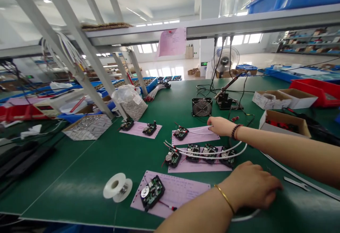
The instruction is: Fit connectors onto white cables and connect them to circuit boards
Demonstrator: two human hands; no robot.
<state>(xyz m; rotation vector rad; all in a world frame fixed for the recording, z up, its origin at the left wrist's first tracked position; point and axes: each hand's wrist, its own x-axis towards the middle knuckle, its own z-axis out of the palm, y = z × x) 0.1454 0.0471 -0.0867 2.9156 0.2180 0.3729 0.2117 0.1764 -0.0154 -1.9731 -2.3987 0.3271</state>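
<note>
We see a slim white cable (199, 132) lying over the uppermost pink sheet (195, 140), running from beside a black-cased circuit-board module (181, 133) to the fingertips of our right hand (224, 126). Those fingertips bunch close together where the cable reaches them, but we cannot tell whether this grip truly pinches it or only touches it. Our left hand (252, 187) is low over the green desk (85, 176), fingers curled and turned away from view; a length of white cable shows just below it, and we cannot tell whether that grip has hold of anything.

Just nearer to us, two more white cables (207, 157) bow across a row of four modules (209, 152). Nearest to us, a single module (153, 191) sits on its own pink sheet beside a spool (114, 187). A small black fan (202, 107) stands beyond the right hand.

We judge the cable light, springy and a little slick: it likely wants to curl back, so it is best taken near its end, between thumb and forefinger. The modules look light and stiff but delicate, with bare components and thin leads; we would lift each by the edges of its black case, never by its wires.
</note>
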